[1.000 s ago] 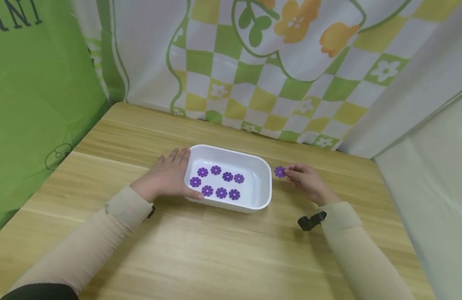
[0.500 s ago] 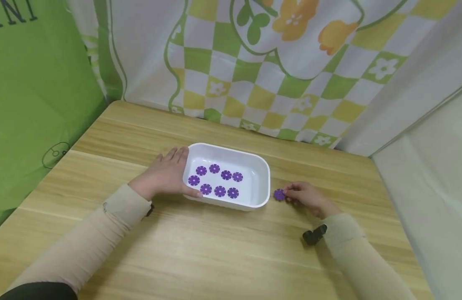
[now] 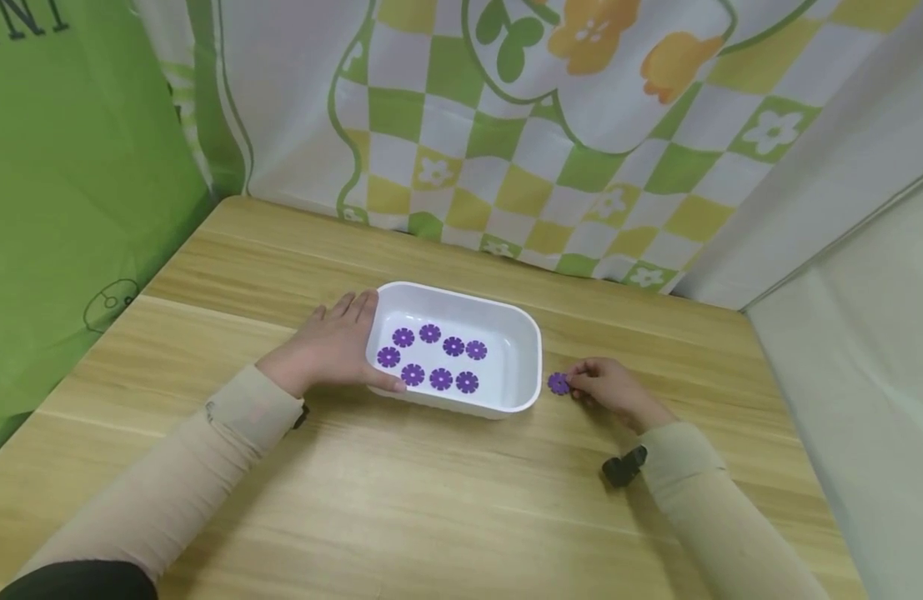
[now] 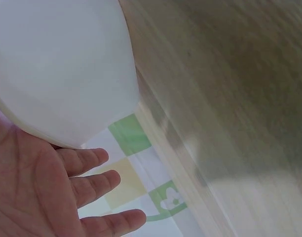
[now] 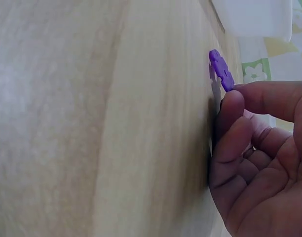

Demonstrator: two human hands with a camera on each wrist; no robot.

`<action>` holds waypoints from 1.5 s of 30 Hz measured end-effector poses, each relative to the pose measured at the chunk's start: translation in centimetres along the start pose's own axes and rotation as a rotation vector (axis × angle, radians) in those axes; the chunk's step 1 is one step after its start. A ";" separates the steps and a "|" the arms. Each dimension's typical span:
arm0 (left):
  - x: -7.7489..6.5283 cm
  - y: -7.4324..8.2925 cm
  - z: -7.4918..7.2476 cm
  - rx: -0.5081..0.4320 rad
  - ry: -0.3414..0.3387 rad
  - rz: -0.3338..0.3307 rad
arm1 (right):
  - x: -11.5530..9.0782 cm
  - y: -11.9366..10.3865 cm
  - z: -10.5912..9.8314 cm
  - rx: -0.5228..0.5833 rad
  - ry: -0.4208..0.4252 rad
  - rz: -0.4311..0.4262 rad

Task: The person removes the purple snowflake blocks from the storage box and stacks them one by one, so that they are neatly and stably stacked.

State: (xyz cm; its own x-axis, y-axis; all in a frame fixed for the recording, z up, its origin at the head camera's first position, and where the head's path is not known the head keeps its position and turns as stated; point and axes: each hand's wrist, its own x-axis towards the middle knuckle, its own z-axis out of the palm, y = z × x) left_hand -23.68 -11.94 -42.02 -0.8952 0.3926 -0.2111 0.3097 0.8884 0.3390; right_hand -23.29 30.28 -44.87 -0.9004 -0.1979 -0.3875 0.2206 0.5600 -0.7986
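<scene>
In the head view a white plastic box [image 3: 523,358] stands on the table. Several purple notched interlocking discs [image 3: 441,379] lie flat inside it, apart from two that nearly touch. My left hand [image 3: 333,346] rests against the box's left end, fingers toward the far corner and thumb on the near rim. The left wrist view has those fingers [image 4: 99,185] extended, with the palm beside the box wall. Right of the box, my right hand [image 3: 614,387] pinches another purple disc [image 3: 558,383] between thumb and index finger. The right wrist view shows this disc [image 5: 221,70] tilted, close above the wood.
The wooden table [image 3: 431,508] extends around the box. Behind it hangs a checkered, flowered curtain [image 3: 499,183]; a green cloth [image 3: 78,192] is at the left and a pale panel [image 3: 866,358] at the right. A black wrist device [image 3: 624,467] sticks out from the right sleeve.
Over the second, my right hand has moved with its disc from beside the box's far right toward me, lower by the table. My left hand and the box have stayed in place.
</scene>
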 end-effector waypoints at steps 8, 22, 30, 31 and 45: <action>0.0 0.0 -0.1 -0.005 0.000 -0.003 | 0.3 0.0 0.1 -0.084 0.023 -0.006; 0.0 -0.1 -0.2 0.016 -0.012 -0.012 | 0.1 -4.3 -0.8 0.112 -0.049 -0.105; 0.1 0.1 -0.2 0.047 -0.003 -0.001 | 1.7 -9.6 1.1 0.027 -0.072 -0.171; 0.0 0.1 -0.2 0.048 -0.001 -0.002 | 2.0 -10.1 1.5 0.016 -0.084 -0.172; -0.3 0.0 -0.2 0.053 0.013 0.000 | 4.6 -11.7 6.8 -0.335 -0.302 -0.221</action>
State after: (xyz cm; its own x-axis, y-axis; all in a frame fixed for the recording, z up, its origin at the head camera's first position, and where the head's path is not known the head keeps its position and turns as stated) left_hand -23.50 -12.14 -41.76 -0.8992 0.3899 -0.1988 0.3260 0.8997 0.2901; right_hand -27.49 17.39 -40.45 -0.7523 -0.5374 -0.3811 -0.1402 0.6958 -0.7044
